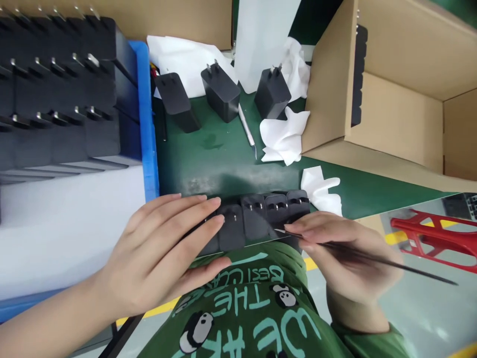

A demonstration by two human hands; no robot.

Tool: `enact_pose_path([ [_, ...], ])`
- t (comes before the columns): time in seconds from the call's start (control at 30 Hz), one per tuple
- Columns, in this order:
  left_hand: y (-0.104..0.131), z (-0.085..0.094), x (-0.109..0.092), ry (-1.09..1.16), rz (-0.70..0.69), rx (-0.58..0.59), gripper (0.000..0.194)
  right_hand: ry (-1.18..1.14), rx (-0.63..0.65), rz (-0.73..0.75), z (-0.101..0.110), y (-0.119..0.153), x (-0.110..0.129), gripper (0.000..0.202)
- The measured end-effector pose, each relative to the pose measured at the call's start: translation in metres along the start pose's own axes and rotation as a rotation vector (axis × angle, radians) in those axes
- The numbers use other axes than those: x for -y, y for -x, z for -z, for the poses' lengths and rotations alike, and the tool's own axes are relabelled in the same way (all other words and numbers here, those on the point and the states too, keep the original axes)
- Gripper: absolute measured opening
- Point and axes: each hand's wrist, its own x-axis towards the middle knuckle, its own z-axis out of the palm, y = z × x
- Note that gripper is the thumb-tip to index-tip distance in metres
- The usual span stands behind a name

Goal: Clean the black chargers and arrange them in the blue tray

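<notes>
A row of several black plug-in power adapters (pixel 257 216) stands along the table's near edge, metal prongs up. My left hand (pixel 167 248) lies over the left end of this row, its fingers stretched out and thumb apart. Its fingertips touch or hover just over the adapters; which, I cannot tell. My right hand (pixel 346 248) pinches a slim dark tool (pixel 421 271) with a pale pointed tip. That tip is at the front of the row, near the middle adapters. The tool's exact kind is unclear, and part of it is hidden by my fingers.
Three more adapters (pixel 220 92) stand farther back, near a craft knife (pixel 246 127) and crumpled white papers (pixel 285 136). A blue crate (pixel 151 119) full of adapters is at left. At right is an open cardboard box (pixel 402 109); a red stool (pixel 436 233) stands beyond the table edge.
</notes>
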Motion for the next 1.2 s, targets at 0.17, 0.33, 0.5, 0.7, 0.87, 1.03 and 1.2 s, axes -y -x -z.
enact_pose_path([
  [0.17, -0.002, -0.001, 0.002, -0.028, -0.051, 0.05, 0.055, -0.039, 0.054, 0.073, -0.006, -0.005, -0.006, 0.039],
  [0.33, -0.005, -0.004, 0.003, -0.031, -0.037, 0.058, 0.051, -0.025, 0.099, 0.084, -0.003, -0.007, -0.005, 0.04],
  [0.5, -0.003, -0.003, -0.001, 0.0, 0.015, 0.058, 0.044, -0.021, 0.112, 0.099, -0.001, -0.009, -0.005, 0.04],
  [0.7, -0.004, -0.002, -0.001, 0.002, -0.02, 0.06, 0.044, -0.003, 0.123, 0.098, -0.001, -0.009, -0.004, 0.039],
  [0.87, -0.003, -0.002, 0.002, -0.029, -0.022, 0.048, 0.047, -0.009, 0.118, 0.086, -0.001, -0.007, -0.004, 0.039],
  [1.03, -0.002, -0.002, 0.001, -0.02, 0.005, 0.058, 0.047, -0.008, 0.119, 0.087, -0.001, -0.009, -0.003, 0.04],
  [1.2, -0.006, -0.003, 0.0, -0.025, -0.02, 0.048, 0.045, -0.038, 0.125, 0.088, -0.002, -0.011, -0.003, 0.038],
])
